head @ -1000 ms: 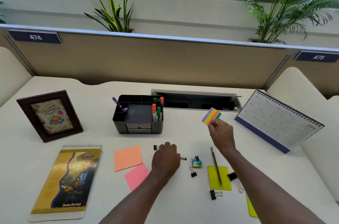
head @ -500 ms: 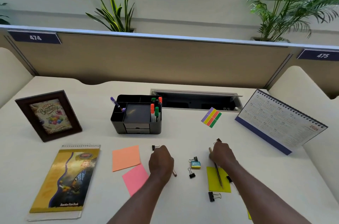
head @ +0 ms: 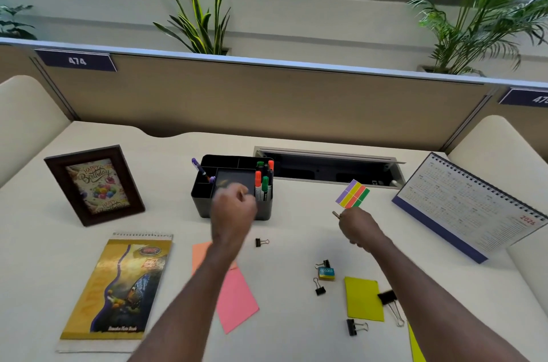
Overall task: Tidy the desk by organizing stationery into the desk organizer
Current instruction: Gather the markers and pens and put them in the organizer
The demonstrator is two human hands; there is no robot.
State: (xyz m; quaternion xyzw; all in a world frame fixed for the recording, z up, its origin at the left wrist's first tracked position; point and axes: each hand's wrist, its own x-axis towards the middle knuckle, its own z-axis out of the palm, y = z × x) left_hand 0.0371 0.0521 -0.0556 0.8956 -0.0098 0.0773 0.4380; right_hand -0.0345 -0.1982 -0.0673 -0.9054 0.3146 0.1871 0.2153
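— Organizer (head: 204,197) sits centre-desk; left hand (head: 234,207), fist closed on something blurred, hovers at its front.
— Drop it upright in a free slot. Right hand (head: 354,226) grips a pencil (head: 336,214) beside it.

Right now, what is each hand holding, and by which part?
Right hand: a pencil, gripped along its shaft, one end poking out. Left hand is fisted over the desk organizer; blurred, contents cannot be told.
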